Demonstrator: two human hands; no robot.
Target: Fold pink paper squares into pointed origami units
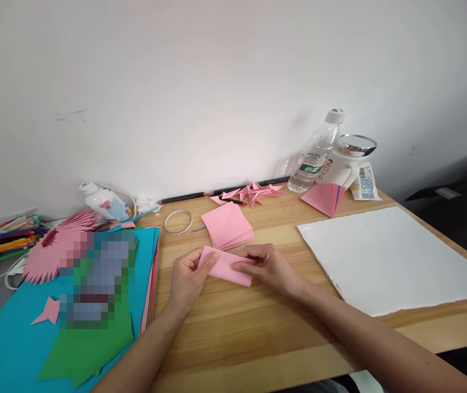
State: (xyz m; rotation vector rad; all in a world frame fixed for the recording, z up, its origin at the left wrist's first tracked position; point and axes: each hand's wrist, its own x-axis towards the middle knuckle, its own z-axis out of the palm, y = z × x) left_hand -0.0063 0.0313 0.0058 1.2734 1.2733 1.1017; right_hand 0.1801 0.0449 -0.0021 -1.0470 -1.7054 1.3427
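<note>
**Two Hands Pinch a Folded Pink Paper**

The left hand and the right hand are close together, just above the wooden table. Both are closed on one pink paper. The left thumb and fingers pinch its left end. The right fingers press on its right end. The paper is folded into a long shape. It sits between the two hands, near the front of the table.

Just behind the hands lies a stack of pink squares. Beside it are a tape ring and small scissors. Farther back, by the wall, lie some folded pink pieces. A water bottle stands at the back right, with a pink fan shape in front of it. A big white sheet lies to the right. Blue paper and green paper lie to the left.

What could go wrong? I think the paper is thin, so a hard pull from both hands could tear it. If one hand slips, the edges may not line up, and the fold could come out crooked. A press in the wrong spot would leave a line that does not go away. The stack is very near, so a bump from a hand could push the squares out of place. The bottle is well apart from the hands, so it looks safe.
</note>
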